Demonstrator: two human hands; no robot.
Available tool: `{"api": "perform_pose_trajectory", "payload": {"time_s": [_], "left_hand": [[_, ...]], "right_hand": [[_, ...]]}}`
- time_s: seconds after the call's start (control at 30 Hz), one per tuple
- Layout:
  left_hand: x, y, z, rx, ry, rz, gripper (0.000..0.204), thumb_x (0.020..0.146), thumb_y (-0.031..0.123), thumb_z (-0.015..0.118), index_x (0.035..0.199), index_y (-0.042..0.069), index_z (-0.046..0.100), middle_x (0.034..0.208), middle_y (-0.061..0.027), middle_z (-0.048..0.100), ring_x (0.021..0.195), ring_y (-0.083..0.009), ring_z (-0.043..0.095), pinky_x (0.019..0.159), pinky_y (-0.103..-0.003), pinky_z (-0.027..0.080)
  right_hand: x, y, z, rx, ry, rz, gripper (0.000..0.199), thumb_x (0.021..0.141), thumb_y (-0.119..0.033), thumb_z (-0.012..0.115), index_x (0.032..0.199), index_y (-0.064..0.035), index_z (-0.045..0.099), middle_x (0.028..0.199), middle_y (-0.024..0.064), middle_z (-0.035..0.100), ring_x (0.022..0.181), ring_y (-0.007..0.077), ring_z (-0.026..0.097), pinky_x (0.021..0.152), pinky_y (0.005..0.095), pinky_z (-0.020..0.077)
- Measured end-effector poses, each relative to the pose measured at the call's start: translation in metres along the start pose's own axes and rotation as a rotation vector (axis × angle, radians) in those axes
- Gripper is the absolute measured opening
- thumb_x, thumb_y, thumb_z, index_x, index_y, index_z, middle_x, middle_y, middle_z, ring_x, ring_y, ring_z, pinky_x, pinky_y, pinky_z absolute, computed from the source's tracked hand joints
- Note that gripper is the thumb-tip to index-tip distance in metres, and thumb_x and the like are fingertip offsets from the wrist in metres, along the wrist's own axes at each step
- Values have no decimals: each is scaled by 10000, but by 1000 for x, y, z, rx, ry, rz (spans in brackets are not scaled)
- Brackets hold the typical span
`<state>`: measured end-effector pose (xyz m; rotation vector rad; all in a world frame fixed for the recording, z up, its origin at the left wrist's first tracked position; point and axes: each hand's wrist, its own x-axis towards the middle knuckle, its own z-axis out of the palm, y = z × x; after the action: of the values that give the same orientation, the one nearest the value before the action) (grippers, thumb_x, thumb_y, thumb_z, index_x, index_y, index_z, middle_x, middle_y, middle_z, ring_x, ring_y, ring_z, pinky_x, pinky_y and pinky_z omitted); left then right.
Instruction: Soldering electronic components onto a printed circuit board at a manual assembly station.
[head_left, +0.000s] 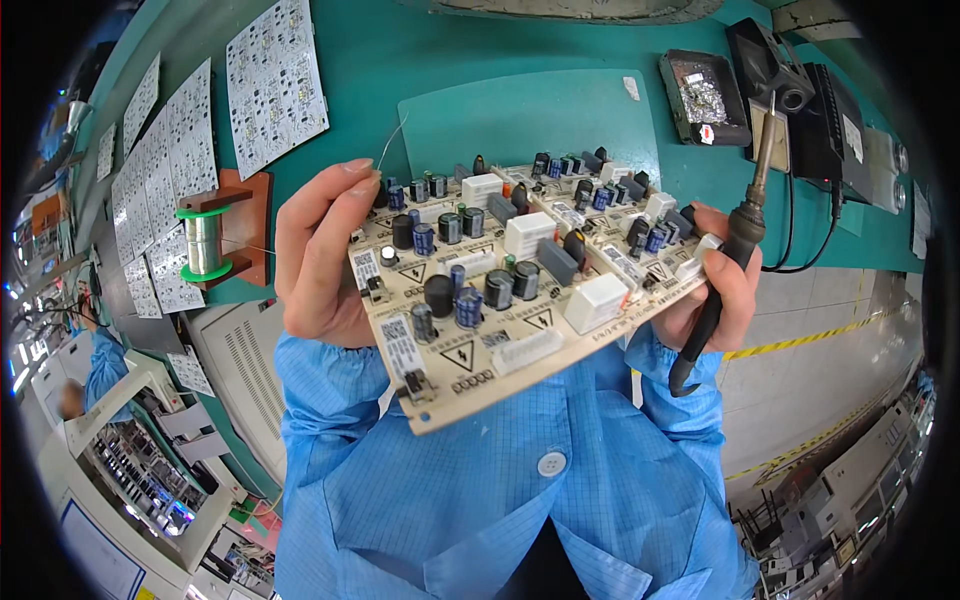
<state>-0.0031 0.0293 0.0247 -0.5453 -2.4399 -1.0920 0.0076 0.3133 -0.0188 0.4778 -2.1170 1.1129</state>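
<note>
In front of my chest I hold a cream circuit board panel (462,385), tilted, with its component side facing me. It carries blue and black capacitors, white box-shaped parts and dark grey blocks. My left hand (318,255) is closed at the panel's left edge, thumb and forefinger pinching a thin solder wire (391,147) that sticks up past the fingertips. At the right edge, my right hand (733,295) grips the panel and also a soldering iron (745,222), its tip pointing up and away from the board. The fingers beneath the panel are hidden.
A green-flanged solder spool (205,246) sits on a brown stand (259,225) at left, beside several white circuit board sheets (275,85). Back right are a black tray (705,97) of metallic scraps and a black soldering station (835,125) with a cable. A green mat (530,120) lies beyond the panel.
</note>
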Motion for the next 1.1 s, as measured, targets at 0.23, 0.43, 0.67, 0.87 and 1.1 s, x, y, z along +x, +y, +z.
{"api": "perform_pose_trajectory", "payload": {"time_s": [0.23, 0.43, 0.67, 0.87, 1.1], "left_hand": [[4, -3, 14, -36, 227, -18, 391, 651, 12, 738, 1012, -81, 619, 1043, -214, 599, 895, -245, 613, 792, -303, 508], [11, 4, 13, 10, 207, -39, 387, 624, -3, 746, 984, -77, 626, 1031, -204, 601, 888, -243, 616, 788, -302, 502], [19, 6, 10, -39, 212, 61, 333, 625, -1, 756, 929, -66, 634, 996, -190, 605, 858, -250, 623, 749, -302, 505], [23, 11, 15, -89, 234, 133, 354, 577, -3, 762, 909, -42, 645, 981, -174, 604, 800, -235, 617, 692, -299, 514], [27, 16, 18, -124, 244, 184, 394, 518, 18, 801, 878, -28, 649, 951, -156, 599, 756, -215, 604, 633, -300, 513]], "right_hand": [[6, -2, 4, -22, -24, -37, 287, 944, -265, 503, 1109, -34, 458, 971, 282, 582, 857, 324, 602, 722, 388, 503], [11, -1, 7, -25, 11, -64, 280, 947, -249, 500, 1100, -17, 464, 979, 287, 589, 859, 313, 600, 722, 371, 501], [9, 3, 4, -10, 30, -43, 279, 950, -244, 492, 1103, -12, 463, 976, 287, 593, 844, 293, 592, 731, 372, 493], [0, 7, 1, 36, 85, 3, 291, 959, -254, 469, 1096, 4, 469, 996, 299, 584, 879, 298, 590, 772, 377, 482], [-9, 11, 2, 109, 160, 51, 279, 948, -241, 497, 1087, 0, 483, 1022, 290, 577, 896, 290, 585, 773, 373, 479]]}}
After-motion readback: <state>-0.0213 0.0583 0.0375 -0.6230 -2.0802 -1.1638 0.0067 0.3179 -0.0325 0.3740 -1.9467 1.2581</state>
